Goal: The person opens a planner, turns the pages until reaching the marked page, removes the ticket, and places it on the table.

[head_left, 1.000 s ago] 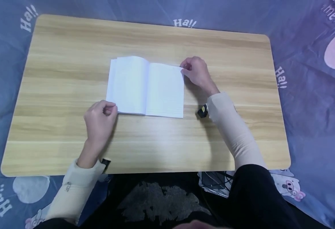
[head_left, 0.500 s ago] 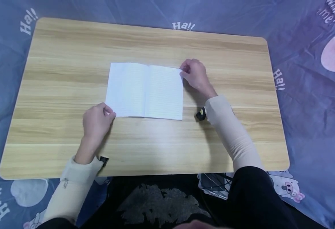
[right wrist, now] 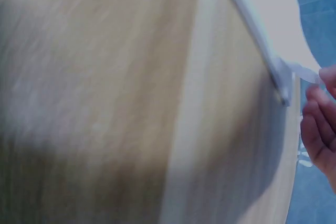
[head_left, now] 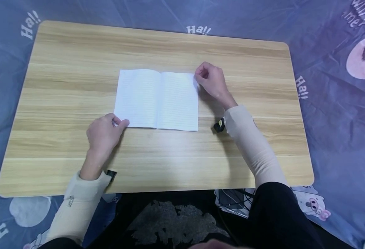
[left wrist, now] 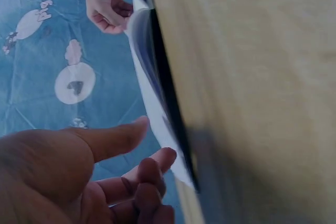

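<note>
While the person sits at the near edge of the table [head_left: 170, 166], both beige sleeves reach out over the wood, and down by the near right corner a tangle of dark cables [head_left: 232, 199] shows under the tabletop. Left hand [head_left: 103, 133] first, closest in: it sits at the near left corner of the notebook [head_left: 157, 98], fingers curled, thumb lying on the corner of the left page, and the wrist view shows the fingertips [left wrist: 152, 174] right against the paper's edge, though whether they truly pinch a sheet is hard to tell. A little further out, a small black wrist camera [head_left: 219, 125] peeks from the right cuff. On to the notebook itself: it lies open and flat in the middle of the table, two lined white pages showing, spine running near to far. Right hand [head_left: 208, 79] is up at the far right corner, fingers curled, pinching the page edge there, and the right wrist view shows a sliver of paper caught at the fingertips [right wrist: 320, 111]. Beyond and all around, blue cartoon-print cloth [head_left: 341, 103] surrounds the table.
</note>
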